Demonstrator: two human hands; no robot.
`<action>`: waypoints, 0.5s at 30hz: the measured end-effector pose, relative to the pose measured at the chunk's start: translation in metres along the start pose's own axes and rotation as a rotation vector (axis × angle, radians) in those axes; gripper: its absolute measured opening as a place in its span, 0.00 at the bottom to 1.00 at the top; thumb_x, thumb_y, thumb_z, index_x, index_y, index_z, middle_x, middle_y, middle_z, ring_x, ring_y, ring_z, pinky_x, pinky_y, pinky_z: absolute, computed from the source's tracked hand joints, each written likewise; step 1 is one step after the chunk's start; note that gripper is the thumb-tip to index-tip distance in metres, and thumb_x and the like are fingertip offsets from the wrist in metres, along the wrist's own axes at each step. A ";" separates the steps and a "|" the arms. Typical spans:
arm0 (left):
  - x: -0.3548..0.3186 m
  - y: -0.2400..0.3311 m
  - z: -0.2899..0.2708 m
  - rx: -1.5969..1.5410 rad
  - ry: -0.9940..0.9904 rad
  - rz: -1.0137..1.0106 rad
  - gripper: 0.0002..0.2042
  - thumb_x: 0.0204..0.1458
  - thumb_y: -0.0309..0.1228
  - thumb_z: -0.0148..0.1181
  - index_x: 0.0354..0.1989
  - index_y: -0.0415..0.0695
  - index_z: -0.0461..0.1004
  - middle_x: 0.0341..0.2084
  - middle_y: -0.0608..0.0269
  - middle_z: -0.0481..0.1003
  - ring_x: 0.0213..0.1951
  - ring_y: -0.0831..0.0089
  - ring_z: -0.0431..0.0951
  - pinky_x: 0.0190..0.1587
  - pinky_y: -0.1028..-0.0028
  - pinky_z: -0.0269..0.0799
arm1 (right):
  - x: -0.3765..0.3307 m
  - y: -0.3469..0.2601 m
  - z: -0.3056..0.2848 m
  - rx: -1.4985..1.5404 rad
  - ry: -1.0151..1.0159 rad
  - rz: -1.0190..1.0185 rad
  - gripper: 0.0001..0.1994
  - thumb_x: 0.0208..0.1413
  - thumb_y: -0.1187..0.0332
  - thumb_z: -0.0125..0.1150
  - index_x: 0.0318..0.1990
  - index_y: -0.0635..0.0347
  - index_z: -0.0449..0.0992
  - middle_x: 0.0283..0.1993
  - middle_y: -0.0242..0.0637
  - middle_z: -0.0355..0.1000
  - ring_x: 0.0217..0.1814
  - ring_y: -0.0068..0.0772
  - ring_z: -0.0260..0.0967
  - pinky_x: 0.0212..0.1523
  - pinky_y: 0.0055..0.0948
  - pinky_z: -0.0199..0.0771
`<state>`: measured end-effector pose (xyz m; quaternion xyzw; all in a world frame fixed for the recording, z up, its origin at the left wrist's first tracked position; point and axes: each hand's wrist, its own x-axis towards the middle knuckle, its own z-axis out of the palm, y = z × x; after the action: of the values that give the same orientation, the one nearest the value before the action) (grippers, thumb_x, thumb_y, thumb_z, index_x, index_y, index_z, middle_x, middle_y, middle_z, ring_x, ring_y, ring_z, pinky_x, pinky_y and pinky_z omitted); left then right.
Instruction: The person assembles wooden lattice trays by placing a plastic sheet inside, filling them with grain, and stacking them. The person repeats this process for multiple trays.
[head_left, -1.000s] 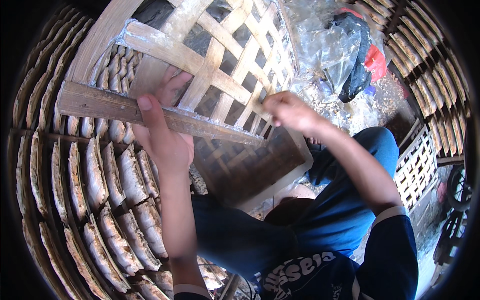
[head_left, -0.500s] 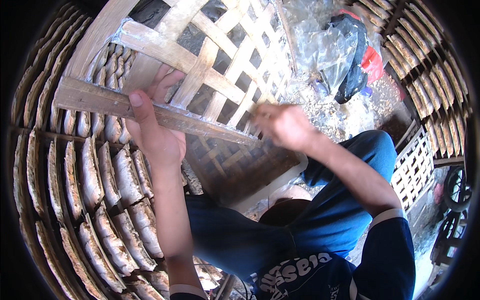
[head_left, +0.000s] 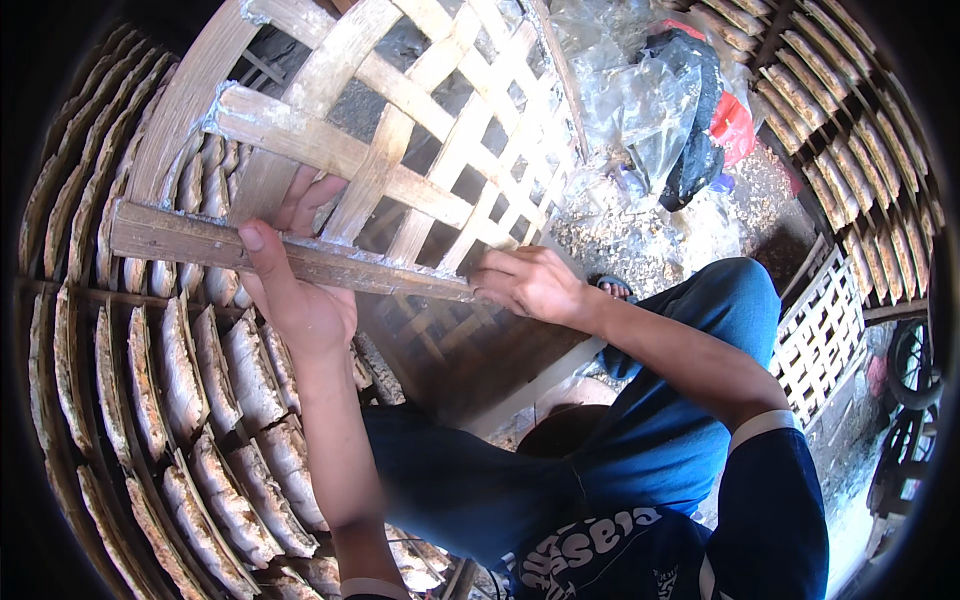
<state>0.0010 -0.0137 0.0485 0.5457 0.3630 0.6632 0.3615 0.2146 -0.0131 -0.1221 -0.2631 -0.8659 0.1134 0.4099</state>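
Note:
A woven bamboo lattice tray (head_left: pixel 390 150) with a flat wooden edge strip is held up tilted in front of me. My left hand (head_left: pixel 300 285) grips that strip, its thumb over the front and its fingers showing behind through the lattice gaps. White residue clings to the joints of the slats. Toward the right end of the same strip, my right hand (head_left: pixel 530 287) is closed with curled fingers against the edge. Whether a small thing sits in its fingers is hidden. Below the tray, between my legs, stands a brown box-like surface (head_left: pixel 450 350) with a lattice pattern on it.
Racks of stacked pieces with a pale, crusty layer (head_left: pixel 180 370) fill the left side, and a similar rack (head_left: pixel 840 150) curves along the right. Clear plastic sheeting (head_left: pixel 640 110) and a red bag (head_left: pixel 733 130) lie on the crumb-strewn floor ahead. Another lattice panel (head_left: pixel 822 335) leans at right.
My right hand, blurred and off the strip's end before, has come left and now rests on the edge. The tray has shifted slightly left and down with my left hand.

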 end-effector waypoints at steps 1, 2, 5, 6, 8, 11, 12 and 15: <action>0.000 0.000 -0.001 -0.007 0.002 -0.005 0.39 0.67 0.57 0.46 0.72 0.32 0.50 0.61 0.37 0.67 0.59 0.59 0.73 0.63 0.56 0.72 | -0.001 0.004 0.000 -0.049 -0.009 -0.051 0.09 0.54 0.67 0.68 0.42 0.55 0.79 0.38 0.33 0.71 0.33 0.38 0.75 0.32 0.36 0.78; 0.001 -0.001 -0.002 -0.015 0.005 -0.009 0.39 0.67 0.57 0.46 0.72 0.32 0.50 0.62 0.36 0.67 0.59 0.59 0.73 0.63 0.56 0.72 | 0.001 0.005 -0.001 -0.085 -0.039 -0.069 0.09 0.54 0.66 0.68 0.41 0.55 0.78 0.38 0.34 0.70 0.33 0.38 0.75 0.32 0.36 0.78; 0.002 -0.003 -0.002 -0.022 0.009 -0.014 0.39 0.68 0.56 0.46 0.72 0.32 0.50 0.62 0.36 0.67 0.59 0.59 0.73 0.63 0.55 0.72 | 0.008 0.005 -0.004 -0.158 -0.093 -0.095 0.08 0.52 0.66 0.66 0.38 0.53 0.75 0.39 0.35 0.65 0.32 0.38 0.72 0.31 0.36 0.77; 0.002 -0.004 -0.003 -0.033 0.012 -0.016 0.39 0.68 0.56 0.45 0.72 0.32 0.50 0.61 0.36 0.67 0.59 0.59 0.73 0.63 0.55 0.71 | 0.010 0.005 -0.007 -0.154 -0.139 -0.061 0.07 0.52 0.66 0.66 0.37 0.53 0.75 0.38 0.34 0.66 0.31 0.37 0.72 0.31 0.35 0.77; 0.001 -0.006 -0.004 -0.050 0.018 -0.016 0.38 0.68 0.56 0.45 0.72 0.33 0.50 0.61 0.36 0.67 0.59 0.59 0.73 0.64 0.55 0.71 | 0.016 0.003 -0.015 -0.143 -0.228 0.005 0.05 0.53 0.68 0.66 0.35 0.52 0.76 0.37 0.33 0.69 0.30 0.35 0.73 0.31 0.33 0.78; -0.002 -0.004 -0.006 -0.051 0.026 -0.017 0.38 0.69 0.55 0.44 0.72 0.32 0.49 0.61 0.36 0.67 0.59 0.59 0.73 0.63 0.55 0.71 | 0.025 0.021 -0.039 -0.050 -0.098 0.084 0.03 0.54 0.69 0.65 0.30 0.53 0.77 0.34 0.31 0.73 0.28 0.33 0.75 0.28 0.32 0.79; -0.004 -0.003 -0.006 -0.049 0.018 -0.011 0.38 0.69 0.54 0.44 0.72 0.32 0.49 0.61 0.36 0.67 0.59 0.58 0.73 0.63 0.55 0.72 | 0.032 0.026 -0.054 -0.092 -0.002 0.232 0.05 0.55 0.68 0.63 0.28 0.53 0.79 0.33 0.31 0.77 0.26 0.33 0.76 0.27 0.33 0.81; -0.007 -0.001 -0.002 -0.064 0.012 -0.008 0.38 0.69 0.54 0.44 0.72 0.31 0.46 0.61 0.36 0.67 0.59 0.58 0.74 0.63 0.54 0.73 | 0.042 0.054 -0.091 -0.239 0.349 0.591 0.08 0.57 0.62 0.66 0.35 0.57 0.80 0.35 0.38 0.79 0.27 0.30 0.77 0.33 0.31 0.79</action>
<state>-0.0005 -0.0198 0.0445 0.5283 0.3459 0.6763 0.3794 0.2821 0.0532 -0.0594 -0.5635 -0.6766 0.0785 0.4675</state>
